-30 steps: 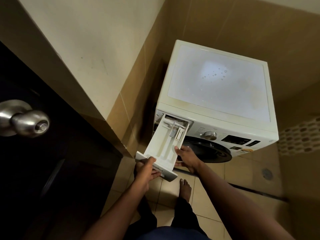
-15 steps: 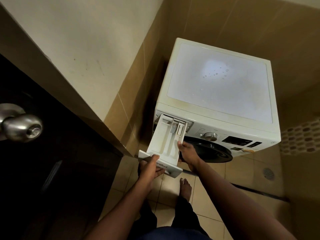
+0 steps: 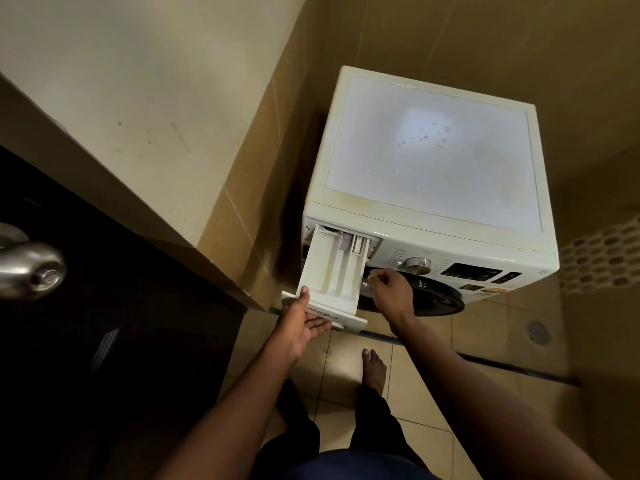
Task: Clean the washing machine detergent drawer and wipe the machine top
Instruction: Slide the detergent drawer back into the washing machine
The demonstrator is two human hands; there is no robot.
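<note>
At washer (image 3: 433, 216) front left, removing drawer (image 3: 329, 271), drawn far out of its slot: pinching its front with left hand (image 3: 301, 327), thumb above, fingers beneath, right hand (image 3: 393, 289) loosely curled, empty, just beside; next, probably pressing a release catch, then sliding free.

head cam, from above, looks steeply down & fwd onto washer (image 3: 433, 161) top/front, fairly near.

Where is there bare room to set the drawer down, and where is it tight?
The machine top, walled behind and left, is bare but for droplets. Also free: the floor tiles between the door and the round drain. Tight: around the drawer, left hand holding it, right hand alongside.
</note>
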